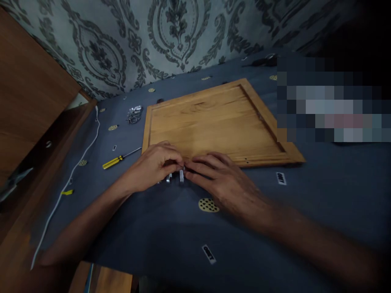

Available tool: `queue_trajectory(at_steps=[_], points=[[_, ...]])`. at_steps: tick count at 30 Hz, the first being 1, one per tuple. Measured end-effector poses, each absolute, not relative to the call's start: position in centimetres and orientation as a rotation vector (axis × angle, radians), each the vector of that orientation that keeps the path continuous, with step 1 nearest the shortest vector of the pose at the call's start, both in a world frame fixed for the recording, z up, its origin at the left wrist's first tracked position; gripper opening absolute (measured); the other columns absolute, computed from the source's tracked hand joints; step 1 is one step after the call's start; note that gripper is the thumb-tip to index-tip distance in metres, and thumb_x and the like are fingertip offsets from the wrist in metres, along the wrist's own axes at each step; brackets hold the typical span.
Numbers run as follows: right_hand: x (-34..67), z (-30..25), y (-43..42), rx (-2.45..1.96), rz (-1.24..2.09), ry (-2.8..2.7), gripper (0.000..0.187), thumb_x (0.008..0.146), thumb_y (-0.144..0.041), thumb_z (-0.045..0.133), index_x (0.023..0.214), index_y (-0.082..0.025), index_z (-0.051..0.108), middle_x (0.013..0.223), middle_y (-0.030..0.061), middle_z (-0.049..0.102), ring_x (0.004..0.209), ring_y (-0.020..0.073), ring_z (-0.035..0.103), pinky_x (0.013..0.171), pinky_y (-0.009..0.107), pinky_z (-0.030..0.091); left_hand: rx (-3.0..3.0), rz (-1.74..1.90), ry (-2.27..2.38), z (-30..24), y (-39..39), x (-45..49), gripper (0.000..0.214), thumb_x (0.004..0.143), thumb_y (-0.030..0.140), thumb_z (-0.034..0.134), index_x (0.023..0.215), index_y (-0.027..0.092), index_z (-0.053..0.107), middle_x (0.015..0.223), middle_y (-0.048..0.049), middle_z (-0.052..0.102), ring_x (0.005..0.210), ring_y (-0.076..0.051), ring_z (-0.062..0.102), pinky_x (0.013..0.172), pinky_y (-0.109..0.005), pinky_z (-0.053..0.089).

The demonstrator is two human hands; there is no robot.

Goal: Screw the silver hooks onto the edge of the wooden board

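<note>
Both my hands meet at the near edge of a wooden panel (214,118) that lies flat on a dark blue patterned sheet (320,191). My left hand (155,165) is curled, its fingertips pinching a small silver metal fitting (181,176) with two short legs showing below the fingers. My right hand (216,175) presses its closed fingers on the same fitting from the right. Which part of the fitting touches the panel is hidden by the fingers.
A yellow-handled screwdriver (117,160) lies left of the panel. A small heap of metal hardware (134,114) sits near its far left corner. A white cable (76,167) runs along the left, beside brown wooden furniture (27,93). A blurred-out area is at right.
</note>
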State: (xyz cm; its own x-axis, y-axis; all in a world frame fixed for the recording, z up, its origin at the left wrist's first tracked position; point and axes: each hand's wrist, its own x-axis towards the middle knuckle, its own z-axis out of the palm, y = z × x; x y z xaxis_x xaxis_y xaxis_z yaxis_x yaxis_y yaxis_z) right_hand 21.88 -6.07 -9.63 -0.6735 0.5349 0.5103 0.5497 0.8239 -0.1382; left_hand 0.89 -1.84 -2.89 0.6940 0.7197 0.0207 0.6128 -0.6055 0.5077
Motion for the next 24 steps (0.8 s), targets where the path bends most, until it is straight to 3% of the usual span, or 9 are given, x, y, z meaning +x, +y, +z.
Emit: queue_trajectory(at_steps=[19, 24], points=[[21.93, -9.47, -6.08, -0.812, -0.012, -2.482, 0.042, 0.087, -0.001, 0.049, 0.117, -0.022, 0.070, 0.119, 0.0086, 0.073, 0.112, 0.0258, 0.061, 0.096, 0.047, 0.048, 2.343, 0.323, 1.070, -3.33, -1.59, 0.76, 0.009, 0.087, 0.012, 0.067, 0.080, 0.016, 0.071, 0.076, 0.0003, 0.067, 0.078, -0.012, 0.061, 0.073, -0.023, 0.044], [21.96, -9.31, -6.18, -0.804, -0.015, -2.480, 0.039, 0.088, 0.000, 0.049, 0.116, -0.019, 0.070, 0.126, 0.0097, 0.071, 0.112, 0.0259, 0.061, 0.096, 0.046, 0.047, 2.250, 0.418, 1.131, -2.79, -1.68, 0.41, 0.011, 0.089, 0.014, 0.062, 0.085, 0.016, 0.072, 0.081, -0.0008, 0.069, 0.076, -0.012, 0.063, 0.068, -0.022, 0.045]])
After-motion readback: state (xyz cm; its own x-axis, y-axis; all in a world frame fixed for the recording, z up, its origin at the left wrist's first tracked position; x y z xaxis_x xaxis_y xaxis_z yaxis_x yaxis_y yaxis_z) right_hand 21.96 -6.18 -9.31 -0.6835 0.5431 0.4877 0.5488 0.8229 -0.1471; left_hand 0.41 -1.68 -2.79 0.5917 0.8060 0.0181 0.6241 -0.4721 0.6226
